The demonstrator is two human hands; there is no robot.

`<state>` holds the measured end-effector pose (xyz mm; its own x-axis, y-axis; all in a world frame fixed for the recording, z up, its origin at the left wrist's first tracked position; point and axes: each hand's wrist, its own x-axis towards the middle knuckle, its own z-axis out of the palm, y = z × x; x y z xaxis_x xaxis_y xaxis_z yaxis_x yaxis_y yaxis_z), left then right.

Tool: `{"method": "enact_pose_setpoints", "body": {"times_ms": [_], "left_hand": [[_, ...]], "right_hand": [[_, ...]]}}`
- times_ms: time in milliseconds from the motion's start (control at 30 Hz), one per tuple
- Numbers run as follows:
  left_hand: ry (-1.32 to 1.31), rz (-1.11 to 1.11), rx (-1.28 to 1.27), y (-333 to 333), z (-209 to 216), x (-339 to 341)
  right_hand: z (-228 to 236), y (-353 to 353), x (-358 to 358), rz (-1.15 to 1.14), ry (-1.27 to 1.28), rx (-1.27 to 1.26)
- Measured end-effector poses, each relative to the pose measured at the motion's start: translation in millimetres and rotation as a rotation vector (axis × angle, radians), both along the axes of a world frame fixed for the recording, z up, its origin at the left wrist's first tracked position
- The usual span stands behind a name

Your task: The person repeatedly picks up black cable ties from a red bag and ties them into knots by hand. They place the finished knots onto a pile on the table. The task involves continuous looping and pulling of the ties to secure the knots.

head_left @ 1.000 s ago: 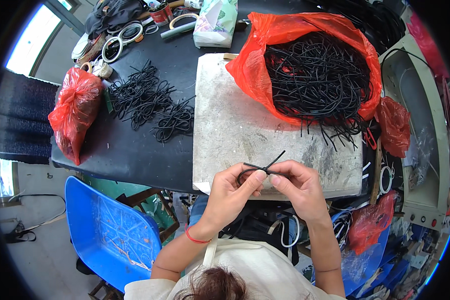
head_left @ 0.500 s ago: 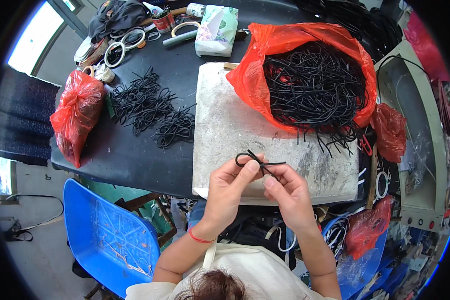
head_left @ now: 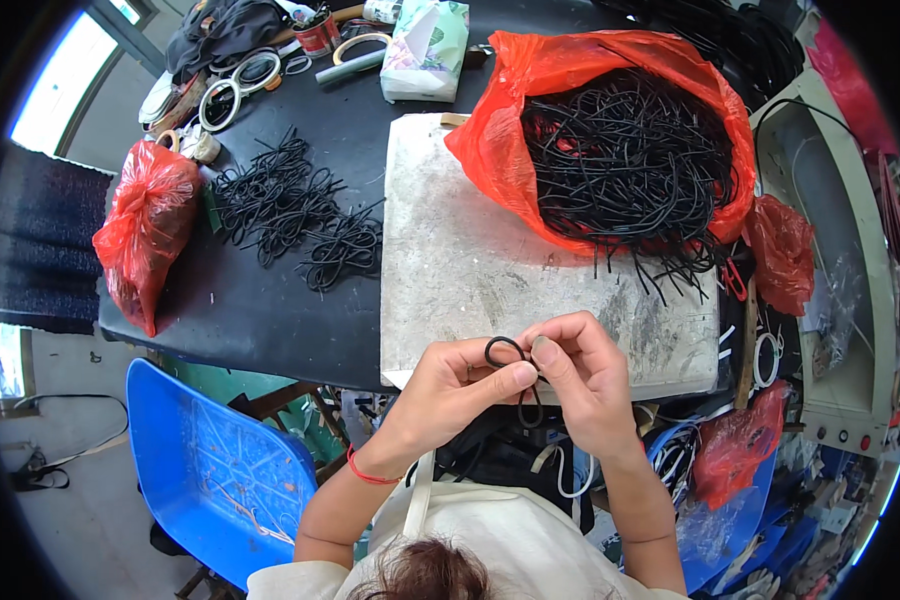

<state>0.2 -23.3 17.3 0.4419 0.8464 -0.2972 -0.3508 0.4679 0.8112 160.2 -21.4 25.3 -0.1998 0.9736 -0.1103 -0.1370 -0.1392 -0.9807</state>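
A thin black cord [head_left: 502, 347] is looped between my hands, just over the near edge of the pale board [head_left: 450, 290]. My left hand [head_left: 460, 390] pinches it between thumb and forefinger, with one loop standing up above the fingers and another hanging below. My right hand [head_left: 580, 375] closes thumb and forefinger on the cord at the crossing; its exact end there is hidden by the fingers. Beyond the hands, an open red plastic bag [head_left: 495, 130] holds a heap of loose black cords [head_left: 630, 160], some spilling onto the board. Left of the board lies a pile of looped black cords [head_left: 285, 200].
A tied red bag [head_left: 150, 225] stands at the table's left. Tape rolls [head_left: 220, 105] and a tissue pack [head_left: 425, 50] lie at the back. A blue plastic chair [head_left: 210, 460] is at lower left, a grey-beige machine [head_left: 830, 250] at right.
The cord has turned between my fingers: a loop now hangs below where an end pointed right. My right hand has risen slightly and shifted its pinch. The view has shifted a little.
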Motion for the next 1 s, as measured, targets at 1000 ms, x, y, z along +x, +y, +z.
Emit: {"method": "enact_pose_setpoints", "body": {"times_ms": [1000], "left_hand": [[0.252,0.065,0.149,-6.4,-4.6,11.8]], "right_hand": [[-17.9,3.5,3.8,-0.179,-0.374,0.269]]}}
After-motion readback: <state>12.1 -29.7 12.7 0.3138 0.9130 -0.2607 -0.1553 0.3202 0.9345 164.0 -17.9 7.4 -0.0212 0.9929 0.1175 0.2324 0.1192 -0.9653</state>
